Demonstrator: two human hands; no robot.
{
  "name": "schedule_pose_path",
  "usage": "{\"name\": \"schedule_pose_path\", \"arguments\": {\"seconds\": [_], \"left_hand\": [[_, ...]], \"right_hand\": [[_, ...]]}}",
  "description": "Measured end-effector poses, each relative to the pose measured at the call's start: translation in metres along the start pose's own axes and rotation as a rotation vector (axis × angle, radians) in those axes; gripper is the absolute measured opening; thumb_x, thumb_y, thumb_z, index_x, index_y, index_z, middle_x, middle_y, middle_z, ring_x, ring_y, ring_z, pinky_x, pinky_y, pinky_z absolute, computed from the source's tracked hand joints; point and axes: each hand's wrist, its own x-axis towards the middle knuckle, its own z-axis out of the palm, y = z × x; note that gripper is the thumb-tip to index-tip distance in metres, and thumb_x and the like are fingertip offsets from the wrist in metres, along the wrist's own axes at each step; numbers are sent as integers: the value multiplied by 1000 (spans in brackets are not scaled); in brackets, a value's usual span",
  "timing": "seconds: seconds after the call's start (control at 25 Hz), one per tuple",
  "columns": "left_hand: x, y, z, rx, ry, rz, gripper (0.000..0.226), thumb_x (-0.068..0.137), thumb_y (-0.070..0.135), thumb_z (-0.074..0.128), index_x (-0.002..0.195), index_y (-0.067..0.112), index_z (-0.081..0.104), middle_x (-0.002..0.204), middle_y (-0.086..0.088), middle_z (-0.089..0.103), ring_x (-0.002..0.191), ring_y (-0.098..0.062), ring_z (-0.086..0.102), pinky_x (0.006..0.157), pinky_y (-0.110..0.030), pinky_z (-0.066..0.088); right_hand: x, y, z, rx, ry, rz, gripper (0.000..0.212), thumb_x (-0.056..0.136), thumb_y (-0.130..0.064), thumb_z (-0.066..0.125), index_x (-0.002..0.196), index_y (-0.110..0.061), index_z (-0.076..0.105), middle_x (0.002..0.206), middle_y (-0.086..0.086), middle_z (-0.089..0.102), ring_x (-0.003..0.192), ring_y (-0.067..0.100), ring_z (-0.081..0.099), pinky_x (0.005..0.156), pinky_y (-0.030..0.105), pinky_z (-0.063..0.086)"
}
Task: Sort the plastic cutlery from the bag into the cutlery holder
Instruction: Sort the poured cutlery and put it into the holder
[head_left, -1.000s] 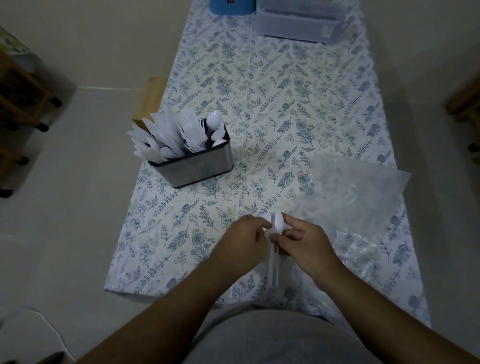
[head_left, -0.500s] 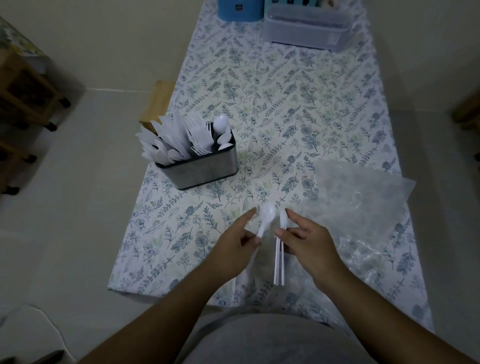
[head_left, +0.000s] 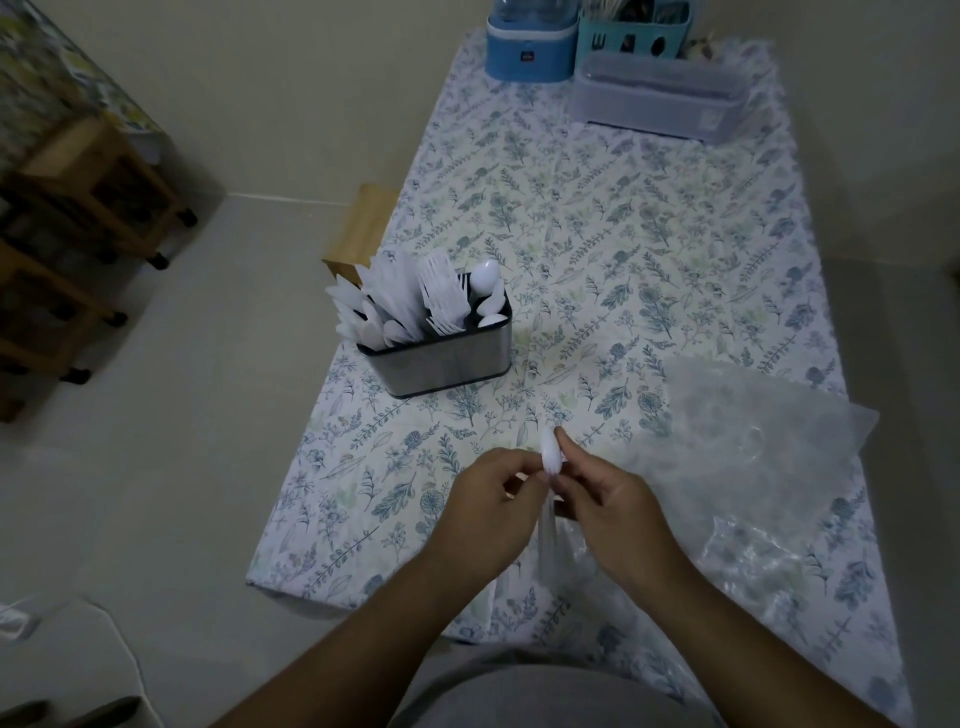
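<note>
Hidden handles, cropped bins

The white cutlery (head_left: 550, 457) handles blur behind both hands; the teal basket (head_left: 634, 36) and blue container (head_left: 530, 47) at the far end are cut off by the top edge.

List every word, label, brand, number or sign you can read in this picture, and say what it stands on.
No text can be read.
Blue container at the table's far end: a small dark label on its front, too small and blurred to read.
Clear lidded plastic box beside it: a pale sticker near its right corner, unreadable.
Teal plastic caddy: cut-out shapes on its front, no lettering.
</note>
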Motion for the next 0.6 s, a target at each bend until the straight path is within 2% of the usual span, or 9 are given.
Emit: {"name": "schedule_pose_path", "arguments": {"seconds": [0.04, 0.12, 0.2, 0.28, 0.44, 0.6], "left_hand": [[0, 2, -3, -28, 20, -6, 16, 98, 21, 60, 96, 26, 74, 92, 10, 71, 82, -4, 66, 76, -25, 57], [-3, 5, -8, -45, 58, 15, 14, 99, 24, 60, 92, 25, 73, 85, 12, 73, 80, -4, 68, 74, -27, 59], [-1, 6, -14, -11, 104, 51, 13, 99, 23, 60, 95, 23, 73, 83, 13, 73, 81, -1, 68, 71, -21, 57], [8, 11, -25, 32, 137, 110, 14, 99, 21, 61, 106, 23, 73, 89, 15, 73, 85, 1, 67, 69, -13, 52], [44, 38, -59, 74, 200, 282, 22, 98, 19, 63, 119, 21, 69, 103, 15, 72, 95, 4, 66, 78, -10, 52], [85, 74, -87, 58, 301, 364, 22, 99, 18, 61, 120, 19, 68, 104, 15, 72, 98, 3, 66, 84, -21, 57]], "right_hand": [[1, -2, 2, 6, -13, -12, 52, 98, 2, 59, 131, -39, 60, 114, 0, 77, 104, 12, 74, 92, 35, 60], [5, -8, 5, 36, -7, -24, 53, 94, 4, 63, 128, -37, 63, 104, 5, 79, 99, 17, 75, 90, 34, 60], [10, -19, 9, 59, 17, -26, 55, 87, 3, 72, 132, -29, 63, 86, 13, 75, 87, 18, 76, 85, 30, 61], [20, -35, 14, 18, 32, -53, 60, 81, -1, 79, 134, -25, 63, 78, 10, 74, 81, 16, 75, 84, 29, 61], [52, -84, 23, -130, 20, -214, 47, 82, -7, 80, 123, -28, 71, 92, -3, 81, 90, 14, 77, 86, 37, 63], [89, -133, 29, -200, 59, -383, 42, 88, -9, 75, 126, -27, 70, 105, -8, 79, 99, 6, 74, 92, 39, 60]]}}
